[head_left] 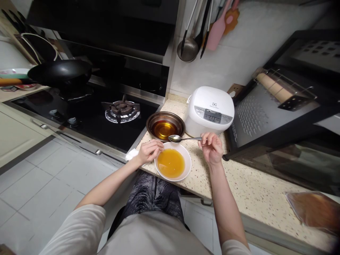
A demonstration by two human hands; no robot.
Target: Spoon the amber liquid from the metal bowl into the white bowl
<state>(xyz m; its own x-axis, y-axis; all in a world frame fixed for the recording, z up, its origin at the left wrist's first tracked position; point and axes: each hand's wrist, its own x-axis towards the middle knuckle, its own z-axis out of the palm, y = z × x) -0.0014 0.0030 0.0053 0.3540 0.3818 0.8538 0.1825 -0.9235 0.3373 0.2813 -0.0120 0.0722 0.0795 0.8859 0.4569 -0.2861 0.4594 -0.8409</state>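
Observation:
A white bowl of orange-yellow liquid stands on the speckled counter in front of me. My left hand rests curled against the bowl's left rim, steadying it. In my right hand the handle of a metal spoon is pinched; the spoon lies level, with its bowl over the far rim of the white bowl. Just behind stands a metal bowl holding dark amber liquid.
A white rice cooker stands behind the bowls. A black gas hob with a black pan lies to the left. A dark dish rack is on the right. Utensils hang on the wall. A clear bag lies at the right.

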